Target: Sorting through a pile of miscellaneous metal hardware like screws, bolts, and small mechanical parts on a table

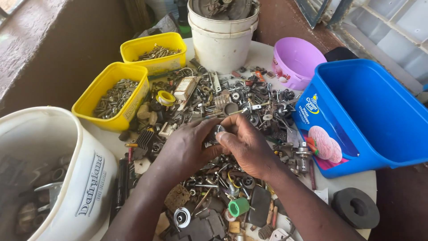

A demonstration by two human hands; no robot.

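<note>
Seen from a head camera looking down, two bare hands meet above a round white surface (356, 183) heaped with small metal scrap. The left hand (185, 149) and the right hand (247, 145) are pressed together around a small dark round metal part (218, 131), fingers of both closed on it, held just above the middle of the heap of loose hardware (232, 102): screws, washers, bearings, brackets and bits of wire. The part is mostly hidden by the fingers, so its exact kind cannot be told. It looks small and smooth, so it could slip from the fingertips and vanish into the heap, where many pieces look alike; sharp edges in the pile might also nick a hand resting on it. Around the heap stand two yellow tubs (100, 96) holding screws and bolts, a white bucket (221, 42) at the far edge, a large white bucket (67, 178) of bigger parts at the near left, a pale purple bowl (296, 62), and an empty blue tub (379, 116) at the right that overhangs the edge and could tip if knocked. A black rubber ring (356, 206) lies near the right edge, and a green plastic cap (239, 206) sits close to the wrists. Beyond the surface are a brown floor, a low wall at left and pale window frames at upper right.
</note>
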